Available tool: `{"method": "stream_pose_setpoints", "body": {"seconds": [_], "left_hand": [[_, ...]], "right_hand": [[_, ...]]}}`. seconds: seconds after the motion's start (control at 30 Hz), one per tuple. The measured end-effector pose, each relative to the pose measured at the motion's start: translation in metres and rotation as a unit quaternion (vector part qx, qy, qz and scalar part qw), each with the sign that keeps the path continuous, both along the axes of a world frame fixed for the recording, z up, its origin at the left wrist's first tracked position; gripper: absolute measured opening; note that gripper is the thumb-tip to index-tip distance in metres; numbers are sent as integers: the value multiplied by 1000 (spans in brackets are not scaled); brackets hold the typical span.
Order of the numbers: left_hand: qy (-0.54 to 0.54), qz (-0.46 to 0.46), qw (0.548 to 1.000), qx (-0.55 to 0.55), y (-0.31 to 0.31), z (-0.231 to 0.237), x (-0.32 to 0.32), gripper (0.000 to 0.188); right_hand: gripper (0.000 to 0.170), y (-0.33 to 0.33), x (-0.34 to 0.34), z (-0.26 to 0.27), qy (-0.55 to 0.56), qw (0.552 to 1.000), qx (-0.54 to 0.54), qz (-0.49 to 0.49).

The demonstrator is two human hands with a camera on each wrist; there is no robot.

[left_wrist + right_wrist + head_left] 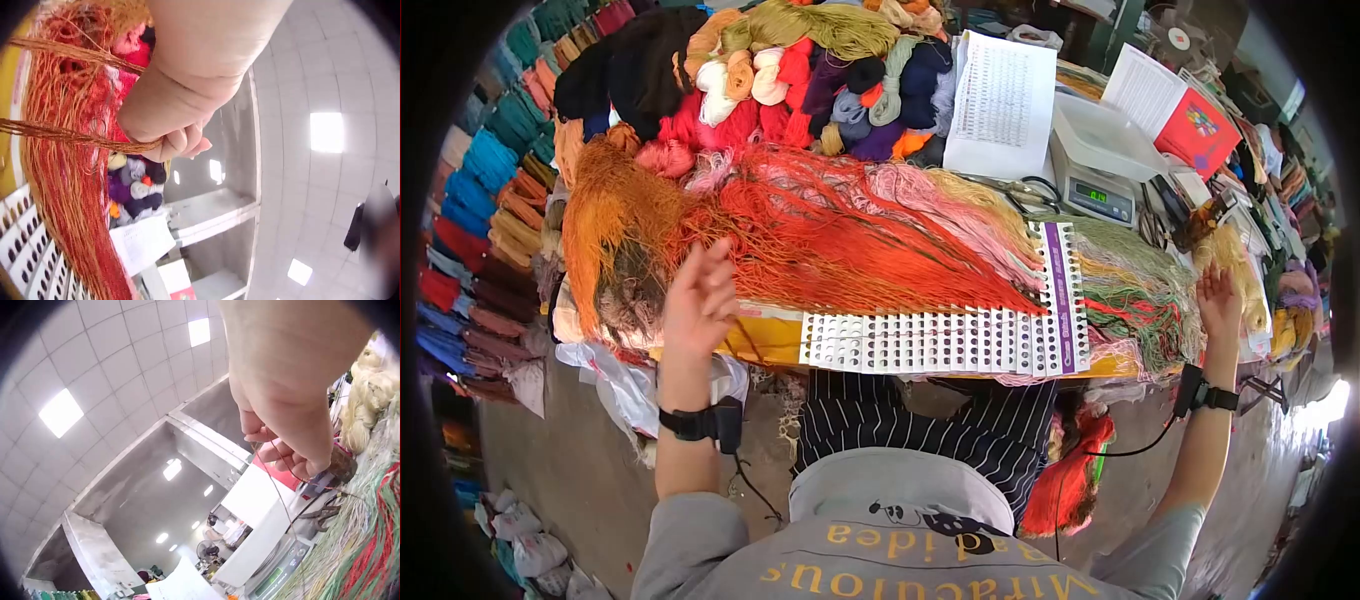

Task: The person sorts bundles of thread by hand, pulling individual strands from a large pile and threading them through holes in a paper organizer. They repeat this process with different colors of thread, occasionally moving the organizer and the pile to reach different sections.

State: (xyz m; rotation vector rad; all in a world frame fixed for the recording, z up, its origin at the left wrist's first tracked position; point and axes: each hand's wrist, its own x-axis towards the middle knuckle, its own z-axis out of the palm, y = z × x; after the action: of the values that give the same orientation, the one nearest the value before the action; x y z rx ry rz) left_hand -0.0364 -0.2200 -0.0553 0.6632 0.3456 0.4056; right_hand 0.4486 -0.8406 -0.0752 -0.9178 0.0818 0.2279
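My left hand (pixel 700 300) is raised at the left end of the table. In the left wrist view its curled fingers grip a bundle of rust-orange embroidery thread (pixel 69 132) that stretches toward the table edge. Far out to the right, my right hand (pixel 1220 300) pinches a thin reddish thread (pixel 275 486), seen in the right wrist view. Between the hands lies a wide fan of red and orange thread (pixel 850 240), its strands running to a row of white punched cards (pixel 920 342). A purple label strip (pixel 1055 300) tops the rightmost card.
Piled yarn skeins (pixel 780 80) fill the back of the table. A printed sheet (pixel 1000 105), a digital scale (pixel 1100 198) and scissors (pixel 1035 190) are at the back right. Green and pink threads (pixel 1140 300) spread near the right hand. A plastic bag (pixel 615 375) hangs at the left edge.
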Motion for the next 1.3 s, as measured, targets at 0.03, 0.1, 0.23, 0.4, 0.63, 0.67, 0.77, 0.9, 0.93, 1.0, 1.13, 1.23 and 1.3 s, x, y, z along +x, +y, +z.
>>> {"method": "stream_pose_setpoints", "body": {"seconds": [0.03,0.1,0.23,0.4,0.63,0.67,0.77,0.9,0.93,1.0,1.13,1.23,1.3], "left_hand": [[20,-21,999,44,-13,-1,11,30],[67,-78,989,108,-41,-6,38,29],[111,-227,942,221,-102,-3,87,28],[92,-298,921,235,-150,-6,134,27],[33,-307,904,297,-183,9,162,21],[16,-303,901,311,-186,9,165,21],[-1,-260,912,317,-203,17,168,17],[-39,-213,865,454,-211,20,169,16],[-39,-212,865,453,-214,17,170,16],[9,-256,871,419,-219,14,172,16],[32,-318,889,329,-211,19,166,13],[-34,-292,887,356,-195,9,160,13],[61,-262,899,345,-182,10,150,12]], "right_hand": [[17,-1,3,-3,3,1000,1,-1],[17,7,-5,-1,5,1000,2,-4],[18,97,-75,32,-46,994,-52,87],[19,158,-136,81,-114,973,-21,199],[25,217,-193,102,-158,936,17,315],[26,223,-198,101,-158,929,19,333],[27,244,-217,100,-156,924,14,350],[28,258,-223,86,-152,912,42,379],[28,261,-226,85,-141,912,44,382],[27,266,-233,89,-120,916,35,382],[23,266,-235,83,-101,912,101,385],[20,259,-226,81,-75,907,194,366],[17,247,-215,84,-67,906,251,335]]}}
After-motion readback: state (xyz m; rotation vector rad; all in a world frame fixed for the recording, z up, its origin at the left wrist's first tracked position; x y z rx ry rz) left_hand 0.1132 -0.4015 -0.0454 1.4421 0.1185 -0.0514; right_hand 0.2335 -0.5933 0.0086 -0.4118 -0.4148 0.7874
